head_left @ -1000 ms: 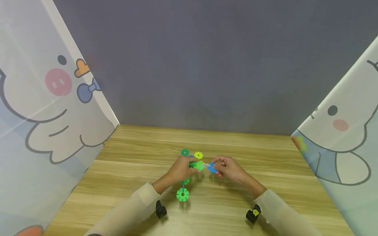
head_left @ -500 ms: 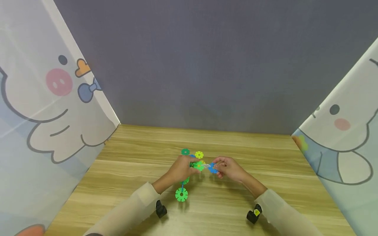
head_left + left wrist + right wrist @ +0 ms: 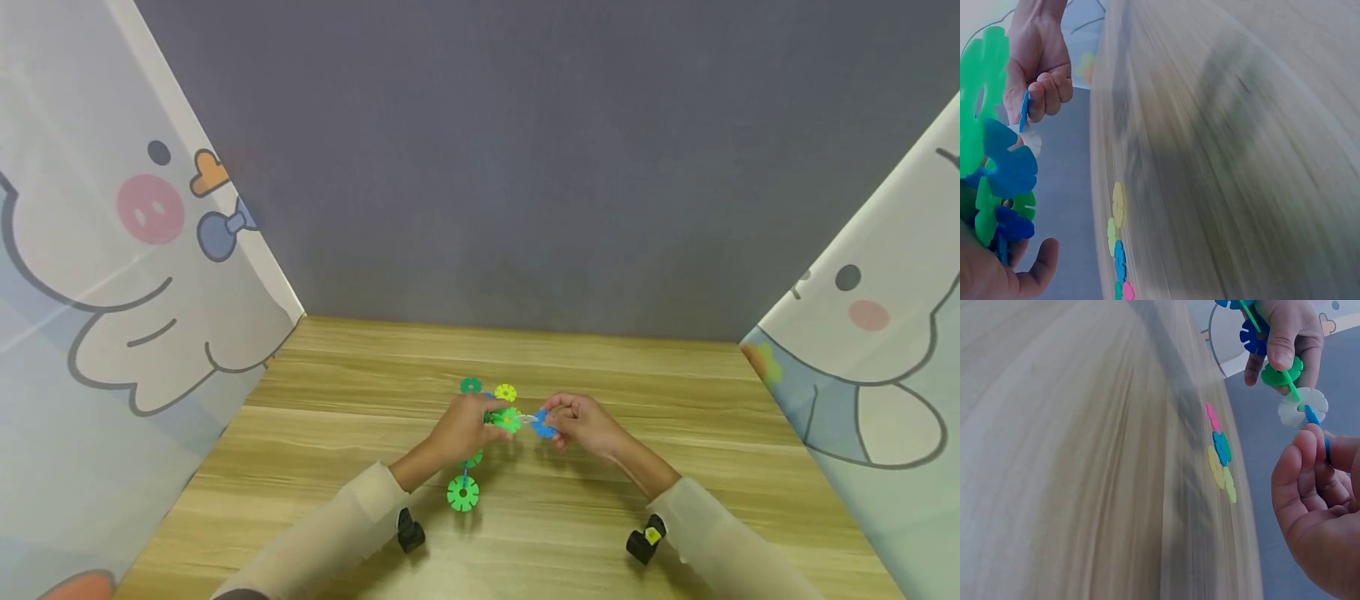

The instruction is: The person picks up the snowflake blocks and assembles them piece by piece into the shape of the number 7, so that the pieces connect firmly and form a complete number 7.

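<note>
My left hand (image 3: 465,427) holds a chain of slotted, flower-shaped plastic discs. A large green disc (image 3: 462,502) hangs at its near end, with blue discs (image 3: 1013,165) and other green ones linked along it. At the chain's right end, a green disc (image 3: 511,417) connects to a whitish translucent disc (image 3: 1287,413). My right hand (image 3: 588,429) pinches a blue disc (image 3: 542,423) between thumb and fingers. That blue disc's edge meets the whitish one; how deeply they are slotted cannot be seen. The left palm and fingers hide part of the chain.
Loose discs lie on the wooden table (image 3: 637,375) beyond the left hand: dark green (image 3: 464,386), yellow-green (image 3: 499,393), pink (image 3: 1212,417), blue (image 3: 1217,442) and yellow (image 3: 1214,467). A grey panel (image 3: 510,167) stands behind, with printed side panels.
The right hand, pinching the blue disc, has shifted very slightly right and up. The left hand keeps its hold on the chain, almost still.
</note>
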Demonstrator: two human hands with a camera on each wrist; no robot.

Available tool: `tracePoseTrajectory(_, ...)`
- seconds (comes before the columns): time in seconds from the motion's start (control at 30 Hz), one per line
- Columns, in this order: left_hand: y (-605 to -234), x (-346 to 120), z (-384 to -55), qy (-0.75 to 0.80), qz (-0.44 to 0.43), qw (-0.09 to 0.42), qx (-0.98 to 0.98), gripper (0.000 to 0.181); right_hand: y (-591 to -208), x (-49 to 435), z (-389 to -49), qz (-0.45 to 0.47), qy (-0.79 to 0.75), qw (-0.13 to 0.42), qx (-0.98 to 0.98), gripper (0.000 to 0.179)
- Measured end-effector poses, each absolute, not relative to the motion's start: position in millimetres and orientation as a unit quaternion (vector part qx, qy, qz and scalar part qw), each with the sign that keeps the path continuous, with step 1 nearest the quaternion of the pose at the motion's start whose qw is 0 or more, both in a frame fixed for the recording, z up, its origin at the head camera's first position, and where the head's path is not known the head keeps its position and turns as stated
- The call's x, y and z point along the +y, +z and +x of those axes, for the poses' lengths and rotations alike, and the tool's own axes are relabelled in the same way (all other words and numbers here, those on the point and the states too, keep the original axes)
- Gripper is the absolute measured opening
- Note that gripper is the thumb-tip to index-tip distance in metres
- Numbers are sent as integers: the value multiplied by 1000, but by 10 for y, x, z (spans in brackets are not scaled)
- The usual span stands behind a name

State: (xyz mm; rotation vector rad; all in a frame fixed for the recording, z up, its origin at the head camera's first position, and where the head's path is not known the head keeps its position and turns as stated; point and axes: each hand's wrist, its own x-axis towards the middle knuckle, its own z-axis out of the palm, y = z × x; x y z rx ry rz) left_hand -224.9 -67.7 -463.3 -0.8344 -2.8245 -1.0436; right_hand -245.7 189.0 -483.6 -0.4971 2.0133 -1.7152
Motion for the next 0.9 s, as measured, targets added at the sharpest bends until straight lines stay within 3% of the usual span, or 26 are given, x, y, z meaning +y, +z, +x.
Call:
tracePoseTrajectory(0.5,-4619,-684,-2282,-323,-279,3,-904,50,-4842,1852,-2461,-179,-611,211,742,27)
tracePoseTrajectory(0.8,-4556,-725,-2244,-298,-268,-53,-915,51,-4853,1861,-2429,-177,-599,230,747,27)
tracePoseTrajectory(0.9,-4527,-712,-2236,-271,-270,-51,-923,52,-4880,1861,-2420,-173,-606,228,742,28)
